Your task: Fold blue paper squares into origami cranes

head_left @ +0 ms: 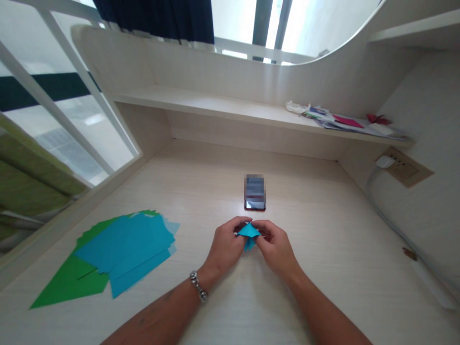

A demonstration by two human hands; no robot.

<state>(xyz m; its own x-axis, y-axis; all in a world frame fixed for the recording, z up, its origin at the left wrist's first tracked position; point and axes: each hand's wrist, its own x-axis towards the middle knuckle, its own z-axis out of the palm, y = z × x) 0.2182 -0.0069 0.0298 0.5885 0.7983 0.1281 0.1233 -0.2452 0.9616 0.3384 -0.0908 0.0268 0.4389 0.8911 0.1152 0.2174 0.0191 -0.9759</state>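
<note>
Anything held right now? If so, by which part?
Yes: a small folded blue paper piece. The left hand pinches its left side, the right hand its right; exact fingertip contacts are partly hidden.

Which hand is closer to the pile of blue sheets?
The left hand. It is to the right of the blue sheets, apart from them; the right hand is farther right, on the other side of the folded blue paper both hold.

Over my feed I see the folded paper (pixel 249 231) between left hand (pixel 227 243) and right hand (pixel 276 244), the phone (pixel 255 192) beyond them on the desk (pixel 212 172), the sheets (pixel 134 244) to their left, and what look like papers (pixel 336 120) on the shelf (pixel 212 104) behind, toward its right
</note>
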